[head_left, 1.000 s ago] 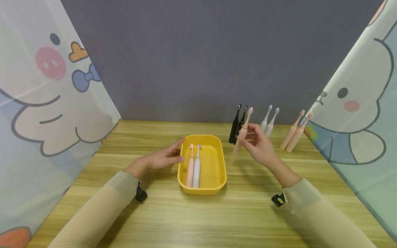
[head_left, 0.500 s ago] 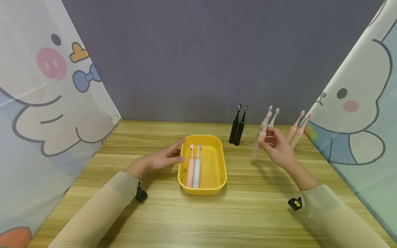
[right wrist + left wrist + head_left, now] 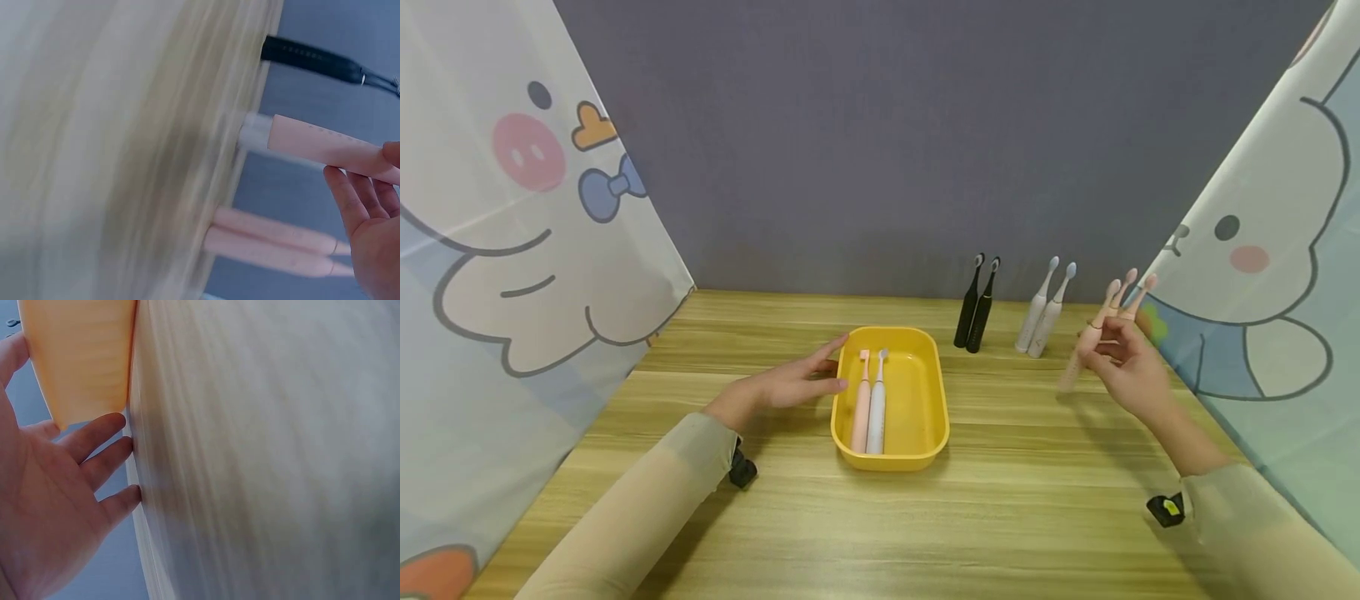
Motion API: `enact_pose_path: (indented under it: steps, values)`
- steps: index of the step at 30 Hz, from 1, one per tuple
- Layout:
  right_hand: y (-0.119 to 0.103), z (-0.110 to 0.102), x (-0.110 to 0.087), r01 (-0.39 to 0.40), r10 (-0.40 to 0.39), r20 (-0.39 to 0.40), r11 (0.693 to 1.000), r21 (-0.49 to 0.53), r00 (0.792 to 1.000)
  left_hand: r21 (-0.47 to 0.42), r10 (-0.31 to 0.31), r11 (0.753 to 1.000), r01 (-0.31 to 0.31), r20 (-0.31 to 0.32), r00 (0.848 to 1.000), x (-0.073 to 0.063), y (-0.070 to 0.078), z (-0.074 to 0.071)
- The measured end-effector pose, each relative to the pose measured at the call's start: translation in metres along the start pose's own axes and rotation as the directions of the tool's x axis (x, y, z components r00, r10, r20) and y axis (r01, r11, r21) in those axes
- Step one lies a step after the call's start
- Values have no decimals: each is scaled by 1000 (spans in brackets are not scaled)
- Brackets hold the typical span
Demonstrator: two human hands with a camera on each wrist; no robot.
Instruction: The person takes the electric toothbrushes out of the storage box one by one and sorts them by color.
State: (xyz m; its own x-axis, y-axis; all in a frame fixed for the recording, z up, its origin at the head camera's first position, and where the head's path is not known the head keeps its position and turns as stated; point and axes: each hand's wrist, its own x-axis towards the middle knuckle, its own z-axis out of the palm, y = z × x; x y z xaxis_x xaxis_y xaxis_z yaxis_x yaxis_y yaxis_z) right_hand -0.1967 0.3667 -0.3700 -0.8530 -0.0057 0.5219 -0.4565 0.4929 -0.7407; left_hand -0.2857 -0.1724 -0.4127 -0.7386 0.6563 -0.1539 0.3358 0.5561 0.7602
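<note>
My right hand (image 3: 1129, 371) pinches a pink electric toothbrush (image 3: 325, 147) upright, its base lifted off the table. Behind that hand, two more pink toothbrushes (image 3: 275, 240) stand side by side on the table. With fairly straight fingers, my left hand (image 3: 790, 383) touches the left side of a yellow tray (image 3: 942, 408); in the left wrist view its fingers reach against the tray's outer wall (image 3: 81, 362). Inside the tray lie a pink toothbrush (image 3: 861, 412) and a white toothbrush (image 3: 876, 412), parallel along the left side.
Two black toothbrushes (image 3: 979, 321) stand at the back, right of the tray. Two white toothbrushes (image 3: 1037, 325) stand between them and my right hand. A grey panel (image 3: 880, 150) closes off the back of the wooden table (image 3: 880, 533), with patterned cloths on both sides.
My right hand has moved right with the pink toothbrush, from in front of the black pair, past the white pair, to the standing pink pair. My left hand and the tray have stayed put.
</note>
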Motion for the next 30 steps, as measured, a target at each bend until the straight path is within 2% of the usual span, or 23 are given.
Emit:
enact_pose_path:
  steps: [6, 13, 16, 22, 30]
  values:
    - [14, -18, -10, -41, 41, -4, 991, -128, 999, 10, -5, 1000, 5, -7, 1000, 0, -2, 0]
    - [28, -35, -14, -141, 141, -19, 957, -253, 990, 3, -4, 1000, 4, 4, 1000, -1, -2, 1]
    - [34, -42, -13, -172, 169, -34, 947, -270, 985, 0, -7, 1000, 7, 1, 1000, -1, -2, 1]
    - [43, -54, -7, -225, 217, -56, 944, -240, 974, -2, -8, 1000, 8, -4, 1000, 1, -1, 1]
    - [51, -66, 1, -303, 300, -58, 910, -284, 952, 8, 0, 1000, 0, -5, 1000, 0, 2, 0]
